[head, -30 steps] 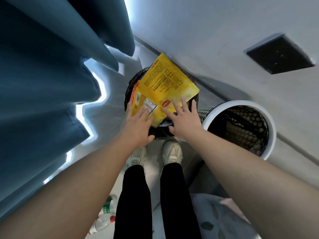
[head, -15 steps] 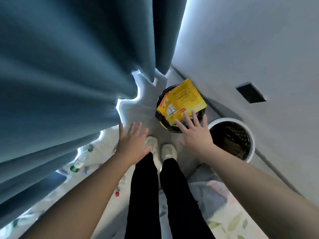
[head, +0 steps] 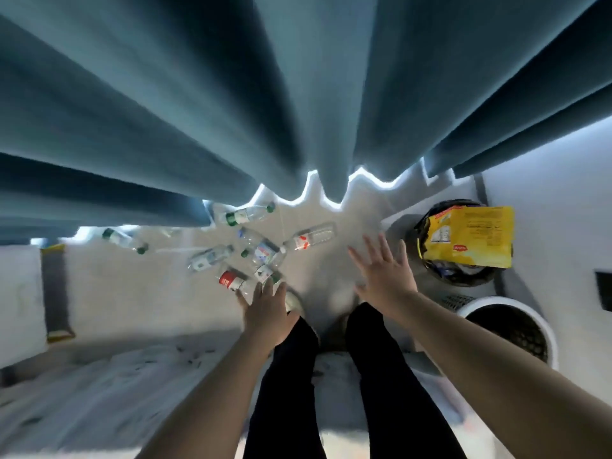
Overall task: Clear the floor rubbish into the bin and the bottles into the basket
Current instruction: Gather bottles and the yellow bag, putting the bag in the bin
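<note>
Several clear plastic bottles lie scattered on the pale floor ahead of my feet, among them a red-labelled bottle, a bottle with a red and white label and a green-capped bottle by the curtain. A big yellow packet sticks out of the dark bin at the right. The white-rimmed mesh basket stands beside it, nearer to me. My left hand hangs open just above the nearest bottles. My right hand is open with fingers spread, left of the bin. Neither hand holds anything.
Teal curtains hang across the far side, their hems touching the floor. A patterned bedsheet lies at the lower left. A white wall with a dark socket runs along the right. My legs in black trousers stand at the centre.
Both hands have let go of the yellow packet, which now rests in the bin. My view has swung left, and the bottles on the floor have come into sight under my left hand.
</note>
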The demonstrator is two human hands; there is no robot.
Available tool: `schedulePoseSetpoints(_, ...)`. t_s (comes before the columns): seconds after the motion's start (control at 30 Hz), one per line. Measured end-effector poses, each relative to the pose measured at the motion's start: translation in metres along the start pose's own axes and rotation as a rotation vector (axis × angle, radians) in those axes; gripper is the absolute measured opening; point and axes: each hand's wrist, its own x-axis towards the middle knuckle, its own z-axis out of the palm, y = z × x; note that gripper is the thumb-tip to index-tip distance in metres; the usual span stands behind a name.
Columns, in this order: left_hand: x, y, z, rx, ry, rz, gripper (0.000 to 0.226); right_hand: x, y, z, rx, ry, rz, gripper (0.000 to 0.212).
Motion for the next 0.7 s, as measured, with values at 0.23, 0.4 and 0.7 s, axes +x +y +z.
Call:
schedulePoseSetpoints(0.23, -0.092, -0.132, -0.001, -0.292, 0.114, -0.169, 0.066, -0.016, -0.143, -0.071, -0.240, 0.015, -0.208, 0.077)
schedulePoseSetpoints(0.4, -0.151, -0.235, 0.008, -0.375, 0.219, -0.214, 0.071, -0.034, -0.259, -0.101, -0.230, 0.059, -0.213, 0.074)
schedulePoseSetpoints(0.7, -0.253, -0.369, 0.015, -0.483, 0.504, -0.371, 0.072, -0.078, -0.436, -0.153, -0.208, 0.206, -0.464, 0.074)
